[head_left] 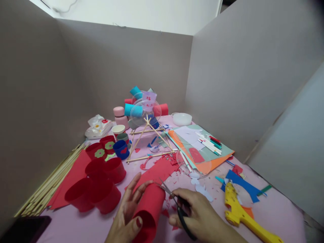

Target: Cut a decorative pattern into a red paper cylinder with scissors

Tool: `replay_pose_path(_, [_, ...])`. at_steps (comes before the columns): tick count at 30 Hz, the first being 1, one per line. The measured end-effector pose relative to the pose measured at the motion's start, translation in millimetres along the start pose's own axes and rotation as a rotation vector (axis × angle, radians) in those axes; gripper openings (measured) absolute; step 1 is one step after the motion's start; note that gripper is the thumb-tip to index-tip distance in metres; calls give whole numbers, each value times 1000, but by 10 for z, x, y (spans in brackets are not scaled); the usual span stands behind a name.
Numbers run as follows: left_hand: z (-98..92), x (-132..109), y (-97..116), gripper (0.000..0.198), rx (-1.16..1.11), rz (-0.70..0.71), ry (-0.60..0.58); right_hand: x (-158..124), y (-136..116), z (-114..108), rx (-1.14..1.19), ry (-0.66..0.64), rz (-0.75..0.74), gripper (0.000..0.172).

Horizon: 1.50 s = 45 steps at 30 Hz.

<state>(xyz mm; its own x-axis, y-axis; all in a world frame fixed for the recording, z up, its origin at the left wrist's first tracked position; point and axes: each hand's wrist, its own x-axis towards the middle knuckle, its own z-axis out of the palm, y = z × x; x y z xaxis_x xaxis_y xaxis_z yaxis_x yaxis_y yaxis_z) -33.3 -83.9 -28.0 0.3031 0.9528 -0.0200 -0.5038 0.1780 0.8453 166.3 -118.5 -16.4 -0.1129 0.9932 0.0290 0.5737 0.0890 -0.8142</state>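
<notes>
My left hand (128,211) is wrapped round a red paper tube (151,206) near the table's front edge, thumb by the near opening and fingers along its far side. In my right hand (199,211) is a pair of scissors (181,214) with black handles. Their blades are parted slightly and reach the tube's far rim; whether they bite into the paper I cannot tell. Just beyond lies a flat red paper sheet (158,172) with small red scraps around it. Several short red paper rings (106,197) stand to the left of my left hand.
A wooden stick frame (148,122) bearing a wheel with coloured cups stands at the back. Right are a yellow glue gun (238,211), markers (210,145) and stacked paper (225,150). Bamboo sticks (54,179), a phone (30,229) and a wipes pack (98,127) lie left. Grey partitions surround the table.
</notes>
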Motion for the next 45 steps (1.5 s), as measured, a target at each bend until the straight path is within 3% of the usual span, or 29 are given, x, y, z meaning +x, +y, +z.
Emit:
replay_pose_path(14, [-16,-16,-24,90,58,-18,0,-11,33,-19,-153,18,-75,18])
replay_pose_path(25, [-24,-27,-19,93,63,-8,8,3,30,-6,-54,-14,-54,21])
replay_pose_path(32, [-21,28,48,115,108,-25,96,23,51,-11,-62,85,-12,21])
replay_pose_path(37, [102,-69,145,95,176,-17,179,4,36,61,-60,19,-26,17])
replay_pose_path(45, [205,-165,169,87,126,-35,166,-1,54,89,-20,13,-22,16])
